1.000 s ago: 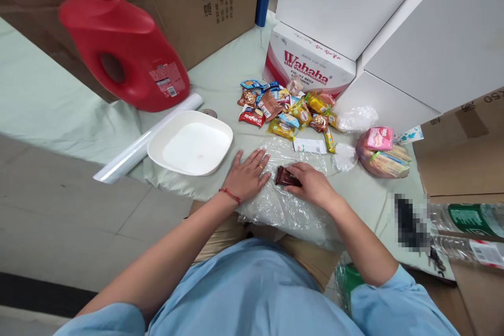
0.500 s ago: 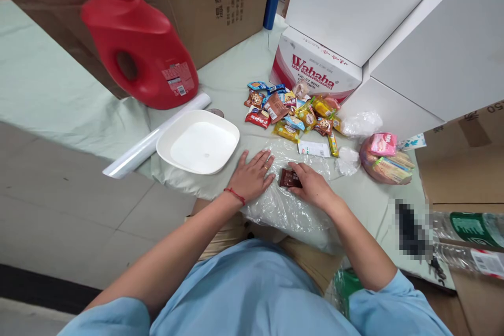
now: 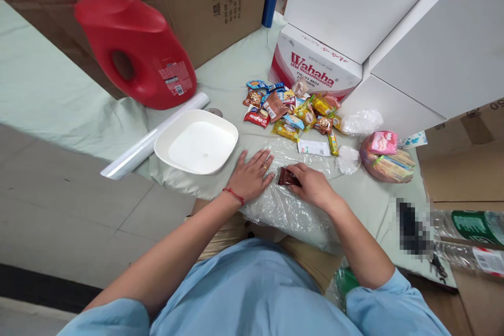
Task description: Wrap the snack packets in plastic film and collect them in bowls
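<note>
My left hand (image 3: 252, 172) lies flat with its fingers stretched out, pressing on the left edge of a clear plastic bag (image 3: 283, 207) spread over the table's front edge. My right hand (image 3: 313, 185) has its thumb and fingers closed around a small dark brown snack packet (image 3: 285, 176) that rests on the bag. The hand covers the packet's right part. Just beyond the hands is a pile of wrapped snacks (image 3: 293, 110) in brown, blue, red and yellow. A white flat packet (image 3: 313, 147) lies between the pile and the bag.
At the left stand a white plastic basin (image 3: 197, 163), a roll of clear film (image 3: 126, 163) and a large red detergent bottle (image 3: 134, 58). A Wahaha carton (image 3: 315, 60) is behind the snacks. A bowl of packets (image 3: 388, 170) and plastic bottles (image 3: 472, 226) are at the right.
My right fingers have closed in on the brown packet, which now looks gripped and a little tilted. My left hand stays in place on the bag.
</note>
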Available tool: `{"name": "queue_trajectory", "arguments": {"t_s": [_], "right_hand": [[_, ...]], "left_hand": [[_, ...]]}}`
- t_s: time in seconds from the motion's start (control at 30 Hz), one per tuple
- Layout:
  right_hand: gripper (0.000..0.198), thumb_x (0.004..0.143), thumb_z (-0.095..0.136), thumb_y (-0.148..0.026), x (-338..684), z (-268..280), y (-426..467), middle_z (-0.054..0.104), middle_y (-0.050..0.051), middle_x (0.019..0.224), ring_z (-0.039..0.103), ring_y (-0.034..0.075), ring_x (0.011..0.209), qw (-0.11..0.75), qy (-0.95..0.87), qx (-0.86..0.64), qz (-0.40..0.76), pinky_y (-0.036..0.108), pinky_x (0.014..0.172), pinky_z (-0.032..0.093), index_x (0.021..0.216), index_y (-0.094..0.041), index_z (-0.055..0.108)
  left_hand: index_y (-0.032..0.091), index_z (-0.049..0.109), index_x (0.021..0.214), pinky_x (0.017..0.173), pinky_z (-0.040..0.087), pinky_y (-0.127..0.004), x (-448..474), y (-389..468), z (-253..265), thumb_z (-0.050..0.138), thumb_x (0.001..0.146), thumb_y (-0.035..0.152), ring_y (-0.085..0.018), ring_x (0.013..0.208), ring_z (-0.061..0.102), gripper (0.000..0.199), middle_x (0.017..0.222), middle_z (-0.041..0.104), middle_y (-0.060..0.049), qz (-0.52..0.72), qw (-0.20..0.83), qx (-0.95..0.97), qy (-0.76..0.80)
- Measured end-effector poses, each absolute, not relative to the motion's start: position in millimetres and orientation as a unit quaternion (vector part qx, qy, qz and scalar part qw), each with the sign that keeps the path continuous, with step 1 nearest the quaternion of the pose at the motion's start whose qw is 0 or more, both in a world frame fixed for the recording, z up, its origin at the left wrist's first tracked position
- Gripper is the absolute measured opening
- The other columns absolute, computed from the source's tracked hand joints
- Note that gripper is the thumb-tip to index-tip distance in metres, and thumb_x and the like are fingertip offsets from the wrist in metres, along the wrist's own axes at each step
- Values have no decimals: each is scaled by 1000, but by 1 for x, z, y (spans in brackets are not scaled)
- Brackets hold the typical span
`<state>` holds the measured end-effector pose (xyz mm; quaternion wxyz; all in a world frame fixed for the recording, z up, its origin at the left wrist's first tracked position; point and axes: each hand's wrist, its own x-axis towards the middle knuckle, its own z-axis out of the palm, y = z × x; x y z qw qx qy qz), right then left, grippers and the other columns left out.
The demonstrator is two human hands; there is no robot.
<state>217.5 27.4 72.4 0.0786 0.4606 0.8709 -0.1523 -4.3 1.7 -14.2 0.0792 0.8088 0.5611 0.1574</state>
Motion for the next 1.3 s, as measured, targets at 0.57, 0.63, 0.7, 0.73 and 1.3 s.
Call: {"name": "queue_trajectory", "arguments": {"t_s": [0.57,0.63,0.7,0.73,1.3], "right_hand": [[56,95,70,-34,311,32,-80,62,14,137,61,31,123,-207,865,423,-174,52,101,55,148,-29,51],[56,96,68,-30,319,25,-92,60,15,141,60,32,125,-209,855,443,-168,55,102,55,150,-31,50],[54,97,65,-27,325,20,-98,58,15,144,59,32,127,-210,846,457,-175,57,103,54,149,-32,50],[53,97,65,-27,327,19,-98,57,14,145,59,33,128,-208,845,458,-183,58,104,54,148,-33,51],[25,103,49,-36,321,76,16,75,6,93,68,20,86,-173,828,454,-281,33,83,53,101,-23,71]], "left_hand": [[20,51,150,126,28,-56,-35,0,-7,47,100,32,-29,159,27,52,171,31,-13,214,132,799,547],[23,57,144,128,25,-57,-41,-12,-4,46,94,17,-27,158,30,52,166,41,-11,227,106,819,516],[27,61,140,130,23,-56,-47,-26,1,45,86,6,-25,155,37,60,161,50,-7,210,121,857,455],[28,61,140,130,24,-55,-51,-33,3,46,82,4,-23,153,40,64,159,52,-6,195,141,875,420],[21,67,98,85,57,-36,-48,-10,14,45,101,42,-22,92,72,30,99,77,-6,265,302,728,556]]}}
